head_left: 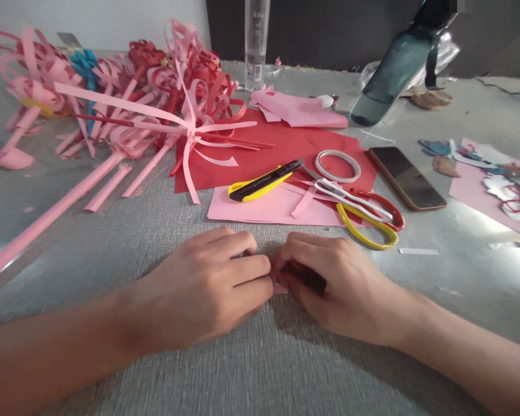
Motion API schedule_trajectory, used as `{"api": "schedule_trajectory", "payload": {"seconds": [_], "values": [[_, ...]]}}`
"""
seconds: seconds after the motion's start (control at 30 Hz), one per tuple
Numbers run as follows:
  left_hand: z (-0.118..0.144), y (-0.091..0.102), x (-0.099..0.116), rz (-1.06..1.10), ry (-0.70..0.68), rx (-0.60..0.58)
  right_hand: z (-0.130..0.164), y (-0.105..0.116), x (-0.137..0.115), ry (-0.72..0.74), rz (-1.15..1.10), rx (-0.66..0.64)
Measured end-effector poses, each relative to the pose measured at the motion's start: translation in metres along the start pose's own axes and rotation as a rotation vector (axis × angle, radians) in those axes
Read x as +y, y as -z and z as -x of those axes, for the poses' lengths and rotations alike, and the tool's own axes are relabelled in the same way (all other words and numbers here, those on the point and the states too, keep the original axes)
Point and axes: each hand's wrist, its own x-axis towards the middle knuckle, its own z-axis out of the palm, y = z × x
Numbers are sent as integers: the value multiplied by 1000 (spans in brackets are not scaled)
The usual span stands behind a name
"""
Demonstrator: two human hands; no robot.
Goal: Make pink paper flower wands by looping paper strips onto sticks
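My left hand [208, 286] and my right hand [329, 283] rest on the grey table [156, 375], fingertips meeting. Between them they pinch a small piece of pink paper [279, 287], mostly hidden by the fingers. Just beyond the hands lies a pink paper sheet [264, 209] on top of a red sheet [277, 147]. On these sheets lie a yellow and black utility knife [260, 184], a ring of white tape [338, 166] and scissors with a yellow and a red handle [364, 214].
A pile of pink, red and blue paper flowers on rolled pink stems [112, 98] fills the far left. A phone [406, 177] lies to the right, with paper scraps [498, 179] beyond it. A clear bottle [256, 43] and a dark green bottle [394, 69] stand at the back.
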Motion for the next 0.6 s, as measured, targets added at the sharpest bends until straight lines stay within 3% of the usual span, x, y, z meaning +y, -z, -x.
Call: {"api": "schedule_trajectory", "payload": {"seconds": [0.4,0.6], "values": [[4,-2,-1,-28,-4,-15,2,-1,-3,39,53,21],[4,-1,-2,-17,-13,-26,-2,-3,-9,-66,141,-23]]}}
